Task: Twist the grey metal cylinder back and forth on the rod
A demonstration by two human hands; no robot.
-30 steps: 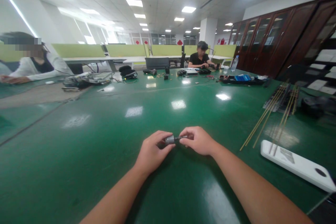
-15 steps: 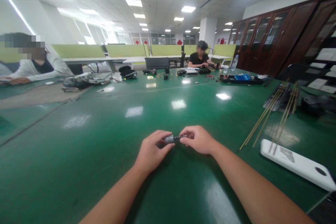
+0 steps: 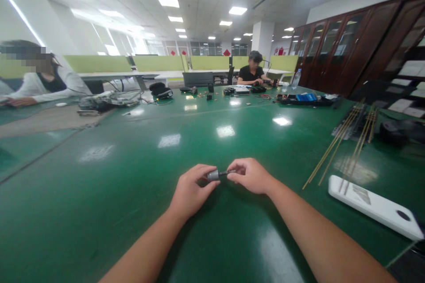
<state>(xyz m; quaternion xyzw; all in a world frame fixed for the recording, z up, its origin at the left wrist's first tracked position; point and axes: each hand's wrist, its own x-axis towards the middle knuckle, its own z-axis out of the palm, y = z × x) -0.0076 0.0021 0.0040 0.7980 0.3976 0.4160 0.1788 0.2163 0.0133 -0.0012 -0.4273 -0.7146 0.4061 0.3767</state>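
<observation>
A small grey cylinder with a thin dark shaft lies level between my two hands, just over the green table. My left hand grips the cylinder's sides between thumb and fingers. The shaft points right, and its far end is pinched by the thumb and fingertips of my right hand. What exactly the piece is, I cannot make out. The fingers partly cover both ends.
The green table spreads all around. On the right lie a white slab-like case and several thin brown sticks. Tools and a blue-filled black tray sit at the far edge. Two people sit at the far side and left.
Both hands keep the same grip on the cylinder and shaft. The view has shifted very slightly; nothing else visibly differs.
</observation>
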